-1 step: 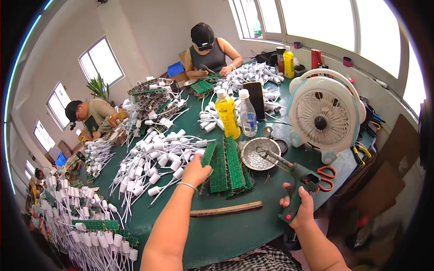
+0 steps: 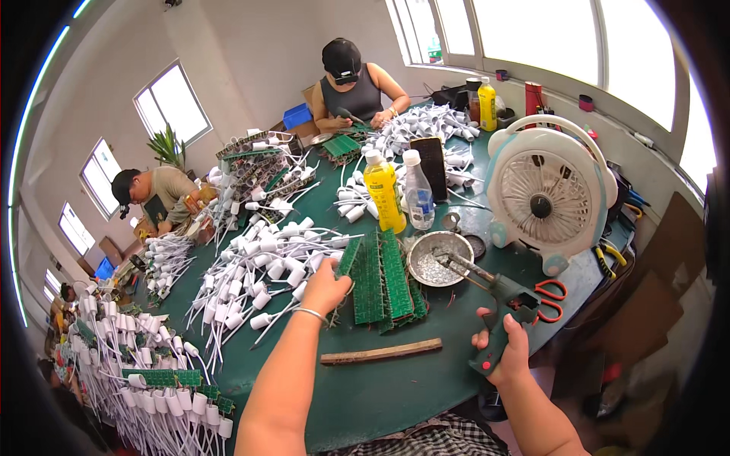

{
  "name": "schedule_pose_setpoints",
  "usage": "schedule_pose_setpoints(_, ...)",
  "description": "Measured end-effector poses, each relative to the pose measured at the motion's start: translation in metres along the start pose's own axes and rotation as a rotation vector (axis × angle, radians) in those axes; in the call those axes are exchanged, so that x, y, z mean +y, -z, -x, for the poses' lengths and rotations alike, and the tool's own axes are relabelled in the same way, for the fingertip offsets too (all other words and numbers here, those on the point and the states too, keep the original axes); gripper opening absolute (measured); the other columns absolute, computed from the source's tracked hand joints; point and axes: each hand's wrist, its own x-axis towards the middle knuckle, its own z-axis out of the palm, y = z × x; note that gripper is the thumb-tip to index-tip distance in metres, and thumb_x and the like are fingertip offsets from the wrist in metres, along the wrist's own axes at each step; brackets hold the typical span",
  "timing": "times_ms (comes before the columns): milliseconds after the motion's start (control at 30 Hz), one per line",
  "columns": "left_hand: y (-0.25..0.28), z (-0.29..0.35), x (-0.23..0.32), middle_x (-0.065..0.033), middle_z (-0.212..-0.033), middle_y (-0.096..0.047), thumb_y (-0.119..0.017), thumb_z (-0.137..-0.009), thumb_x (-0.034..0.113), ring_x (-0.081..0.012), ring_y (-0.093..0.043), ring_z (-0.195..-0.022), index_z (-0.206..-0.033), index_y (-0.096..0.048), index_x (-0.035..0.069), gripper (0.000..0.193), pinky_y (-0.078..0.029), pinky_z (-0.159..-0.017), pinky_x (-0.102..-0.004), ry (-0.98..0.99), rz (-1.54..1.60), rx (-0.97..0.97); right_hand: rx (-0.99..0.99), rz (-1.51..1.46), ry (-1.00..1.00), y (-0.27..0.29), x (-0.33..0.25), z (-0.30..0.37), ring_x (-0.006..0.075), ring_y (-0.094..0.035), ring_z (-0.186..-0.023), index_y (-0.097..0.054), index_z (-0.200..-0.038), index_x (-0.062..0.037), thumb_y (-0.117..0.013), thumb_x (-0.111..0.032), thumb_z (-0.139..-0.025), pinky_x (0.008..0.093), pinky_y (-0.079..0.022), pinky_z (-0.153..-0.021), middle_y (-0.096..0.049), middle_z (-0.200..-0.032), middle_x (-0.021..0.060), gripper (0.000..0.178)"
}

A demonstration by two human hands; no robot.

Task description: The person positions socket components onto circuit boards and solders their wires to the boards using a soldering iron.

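My left hand point(image 2: 327, 290) is at the edge of a heap of white cylindrical parts with white leads point(image 2: 262, 262), beside the leftmost of several long green circuit boards point(image 2: 369, 285). Its thumb and forefinger look apart; the other fingertips are partly hidden. My right hand point(image 2: 508, 351) grips the dark green handle of a soldering gun point(image 2: 508, 304). The gun's metal tip reaches over a round metal bowl point(image 2: 439, 259) that holds silvery bits. The boards lie side by side in a stack between my two hands.
A wooden strip point(image 2: 380, 352) lies before the boards. Behind them stand a yellow bottle point(image 2: 384, 194) and a clear bottle point(image 2: 417, 191). To the right are a white fan point(image 2: 549, 190) and red-handled scissors point(image 2: 549, 299). A co-worker point(image 2: 356, 87) sits across the table.
My left hand has shifted slightly left, toward the white parts. My right hand keeps its hold on the soldering gun, almost still.
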Motion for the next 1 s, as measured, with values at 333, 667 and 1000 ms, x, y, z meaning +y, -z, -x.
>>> schedule_pose_setpoints(333, 0.096, 0.127, -0.019, -0.0158, -0.105, -0.063, -0.05, -0.09, 0.011, -0.0112, -0.058, -0.069, -0.128, -0.039, 0.005, 0.04, -0.051, -0.061, -0.0254, 0.316, 1.142, -0.312, 0.025, -0.052, 0.004, 0.005, -0.004, -0.002, 0.017, -0.055, -0.058, -0.048, -0.117, -0.0011, -0.049, -0.028, -0.092, 0.0354, -0.048, -0.064, -0.061, -0.108, 0.0148, 0.037)
schedule_pose_setpoints(667, 0.049, 0.223, -0.037, -0.0167, -0.123, -0.045, -0.066, -0.083, 0.015, -0.0136, -0.058, -0.076, -0.135, -0.031, 0.002, 0.063, -0.049, -0.066, -0.0265, 0.413, 0.495, -0.069, 0.023, -0.018, -0.017, 0.001, 0.002, -0.003, 0.0146, -0.053, -0.057, -0.049, -0.117, 0.0013, -0.046, -0.029, -0.094, 0.0339, -0.047, -0.065, -0.061, -0.11, 0.0129, 0.038)
schedule_pose_setpoints(1000, 0.026, 0.221, 0.001, -0.0187, -0.128, -0.039, -0.077, -0.074, 0.028, -0.0263, -0.06, -0.084, -0.134, -0.033, 0.003, 0.078, -0.052, -0.071, -0.0347, 0.045, 0.034, -0.041, 0.078, 0.013, 0.007, 0.0, 0.0, -0.002, 0.0106, -0.05, -0.057, -0.04, -0.135, -0.0094, -0.046, -0.032, -0.094, 0.027, -0.046, -0.063, -0.058, -0.113, 0.0077, 0.047)
